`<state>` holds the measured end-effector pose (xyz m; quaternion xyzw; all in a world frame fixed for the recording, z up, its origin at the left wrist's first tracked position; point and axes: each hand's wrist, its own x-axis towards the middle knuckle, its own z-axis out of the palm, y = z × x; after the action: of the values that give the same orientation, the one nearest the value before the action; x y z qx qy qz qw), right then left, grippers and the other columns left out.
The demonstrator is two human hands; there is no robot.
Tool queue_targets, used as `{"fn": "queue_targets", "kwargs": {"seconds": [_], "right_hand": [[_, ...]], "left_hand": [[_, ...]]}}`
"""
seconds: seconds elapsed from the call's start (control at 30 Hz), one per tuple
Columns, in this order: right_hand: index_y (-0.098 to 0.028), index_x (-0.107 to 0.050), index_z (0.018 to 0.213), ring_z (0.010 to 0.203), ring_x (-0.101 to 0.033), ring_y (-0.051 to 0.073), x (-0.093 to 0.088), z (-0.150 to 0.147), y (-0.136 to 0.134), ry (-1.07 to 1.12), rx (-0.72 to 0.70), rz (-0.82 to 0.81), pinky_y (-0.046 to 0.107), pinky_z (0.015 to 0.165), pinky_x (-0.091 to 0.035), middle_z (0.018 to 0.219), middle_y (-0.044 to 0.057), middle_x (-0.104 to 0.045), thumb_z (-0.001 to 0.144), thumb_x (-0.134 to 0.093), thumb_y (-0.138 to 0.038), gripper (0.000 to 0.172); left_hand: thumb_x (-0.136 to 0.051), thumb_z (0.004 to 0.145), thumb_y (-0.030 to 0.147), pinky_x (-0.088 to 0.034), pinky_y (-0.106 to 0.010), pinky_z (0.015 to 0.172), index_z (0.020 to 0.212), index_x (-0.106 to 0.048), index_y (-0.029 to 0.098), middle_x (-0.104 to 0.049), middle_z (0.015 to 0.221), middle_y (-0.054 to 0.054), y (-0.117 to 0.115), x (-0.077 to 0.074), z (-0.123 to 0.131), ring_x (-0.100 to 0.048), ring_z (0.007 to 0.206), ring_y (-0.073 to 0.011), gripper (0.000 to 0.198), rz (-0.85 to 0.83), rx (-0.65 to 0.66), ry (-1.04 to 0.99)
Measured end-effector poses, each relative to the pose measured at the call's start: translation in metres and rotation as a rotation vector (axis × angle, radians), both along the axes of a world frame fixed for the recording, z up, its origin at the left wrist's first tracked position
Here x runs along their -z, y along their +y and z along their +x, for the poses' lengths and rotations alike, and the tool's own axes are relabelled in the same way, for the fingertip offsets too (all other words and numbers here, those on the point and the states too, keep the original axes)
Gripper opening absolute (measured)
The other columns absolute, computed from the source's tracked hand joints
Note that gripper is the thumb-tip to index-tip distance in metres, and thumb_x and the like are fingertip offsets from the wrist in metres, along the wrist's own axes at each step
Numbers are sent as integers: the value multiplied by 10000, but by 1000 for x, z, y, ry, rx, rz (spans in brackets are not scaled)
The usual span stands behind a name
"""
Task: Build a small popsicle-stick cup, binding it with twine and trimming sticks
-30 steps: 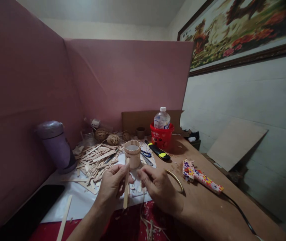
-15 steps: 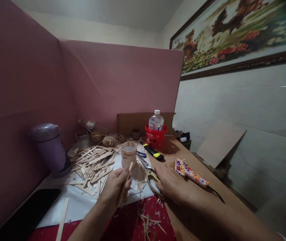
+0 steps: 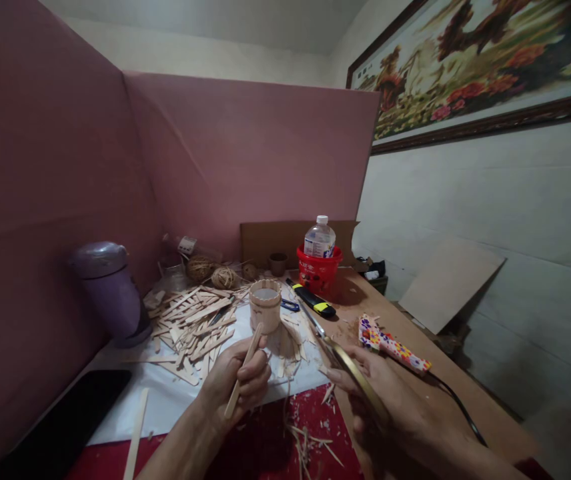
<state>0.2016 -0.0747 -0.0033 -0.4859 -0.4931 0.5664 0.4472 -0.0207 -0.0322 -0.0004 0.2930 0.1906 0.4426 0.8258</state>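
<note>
My left hand (image 3: 239, 379) is closed around a wooden craft stick (image 3: 243, 373), which slants up to the right. Gold-handled scissors (image 3: 349, 367) are in my right hand (image 3: 373, 387), lifted off the table with the blades pointing up and left. Just beyond my left hand stands a small round cup made of craft sticks (image 3: 265, 313), upright on white paper. Cut stick pieces (image 3: 288, 343) lie beside it. A heap of loose craft sticks (image 3: 193, 327) spreads to its left.
A black and yellow utility knife (image 3: 311, 299) lies before a red bucket (image 3: 318, 273) holding a plastic bottle (image 3: 320, 239). A flower-patterned glue gun (image 3: 393, 347) with a cord lies at right. A purple flask (image 3: 111, 297) and black phone-like slab (image 3: 73, 420) are at left; twine balls (image 3: 224, 277) sit behind.
My right hand has picked the scissors up from the table, turning them with the blades upward. My left hand still grips the craft stick, and the view has shifted slightly.
</note>
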Motion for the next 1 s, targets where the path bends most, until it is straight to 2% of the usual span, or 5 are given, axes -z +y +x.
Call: {"fn": "queue_targets", "kwargs": {"seconds": [0.13,0.37,0.57,0.77,1.0], "right_hand": [[-205,-599,781,340,-407,101,-15,0,-18,-7,-12,-40,235,350,-309,435,-52,-424,755,-609,-494,291],[-207,-550,999,415,-459,103,-21,-14,-2,82,-21,101,228,400,-385,548,-53,-508,703,-687,-334,351],[-224,-485,1043,625,-594,136,-28,-31,14,62,78,211,218,519,-447,747,-10,-647,682,-731,-284,442],[-208,-478,1006,757,-642,164,-28,-43,22,125,40,232,263,660,-487,874,31,-678,624,-784,-278,494],[-200,-477,972,531,-545,106,-28,-53,21,180,3,194,224,502,-431,653,-58,-603,578,-776,-217,495]], "left_hand": [[-419,868,159,-226,-137,244,729,-591,153,-204,377,98,-4,-4,2,-70,320,-64,221,9,37,-31],[-339,909,485,-193,-146,241,706,-562,195,-189,331,101,-5,-8,4,-70,277,-60,419,-79,194,-24],[-322,788,711,-176,-144,246,669,-567,184,-181,302,106,-9,-11,6,-84,244,-42,593,-88,315,69],[-261,775,743,-150,-142,252,657,-596,145,-189,292,104,-15,-7,12,-94,231,-28,696,-45,373,140],[-232,805,719,-189,-170,254,720,-641,98,-278,279,76,-15,-1,17,-186,201,-48,748,-17,356,249]]}}
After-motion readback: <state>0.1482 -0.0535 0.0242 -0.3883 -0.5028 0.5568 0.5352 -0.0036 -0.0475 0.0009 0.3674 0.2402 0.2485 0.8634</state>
